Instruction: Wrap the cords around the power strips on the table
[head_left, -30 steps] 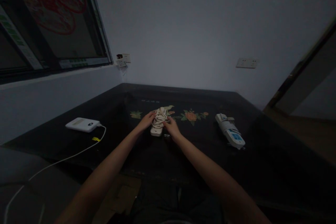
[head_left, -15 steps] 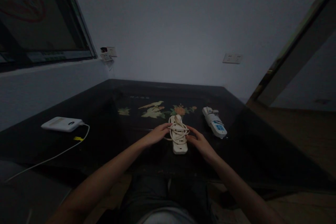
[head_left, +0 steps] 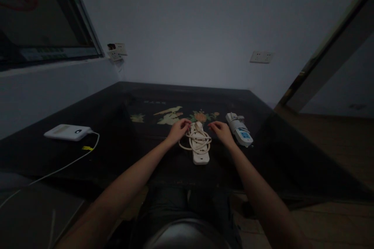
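Observation:
A white power strip (head_left: pixel 200 151) lies on the dark table (head_left: pixel 146 151) in front of me, with its pale cord (head_left: pixel 198 140) looped loosely over it. My left hand (head_left: pixel 179 130) rests at the strip's far left end, fingers curled against the cord. My right hand (head_left: pixel 220 131) hovers just right of the strip's far end, fingers bent, with nothing visibly in them. The room is dim.
A second white power strip (head_left: pixel 240 131) with a blue label and wound cord lies right of my right hand. A white power bank (head_left: pixel 67 132) with a cable (head_left: pixel 73 159) sits far left. Wall sockets (head_left: pixel 261 56) are behind the table; a window is at left.
Both hands slid from the strip's sides up to its far end. The cord loops look looser now. My view drifted slightly.

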Demonstrator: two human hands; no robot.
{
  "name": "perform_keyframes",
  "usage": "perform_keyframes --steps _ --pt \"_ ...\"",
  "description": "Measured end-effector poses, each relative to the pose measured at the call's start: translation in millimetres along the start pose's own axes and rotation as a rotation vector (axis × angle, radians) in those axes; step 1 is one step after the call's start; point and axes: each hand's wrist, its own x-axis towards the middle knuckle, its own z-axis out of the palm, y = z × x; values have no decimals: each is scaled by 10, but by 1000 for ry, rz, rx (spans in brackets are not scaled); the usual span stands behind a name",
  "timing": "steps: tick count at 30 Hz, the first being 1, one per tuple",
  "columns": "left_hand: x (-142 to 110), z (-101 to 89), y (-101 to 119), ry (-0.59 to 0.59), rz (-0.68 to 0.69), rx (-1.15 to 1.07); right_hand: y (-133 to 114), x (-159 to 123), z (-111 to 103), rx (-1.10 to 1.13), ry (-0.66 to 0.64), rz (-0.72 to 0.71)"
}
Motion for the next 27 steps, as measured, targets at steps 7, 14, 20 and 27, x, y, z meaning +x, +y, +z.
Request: perform_keyframes --steps 7,14,20,27 --pt "15 -72 -164 -4 33 74 5 -112 -21 -72 -99 -21" --pt "2 -57 -84 -11 43 123 -86 -154 20 -91 -233 -38" --pt "-22 -45 -34 -33 57 130 -166 -222 124 -71 -260 -50" --pt "-67 -48 69 -104 25 94 -322 -361 357 -59 -253 -57"
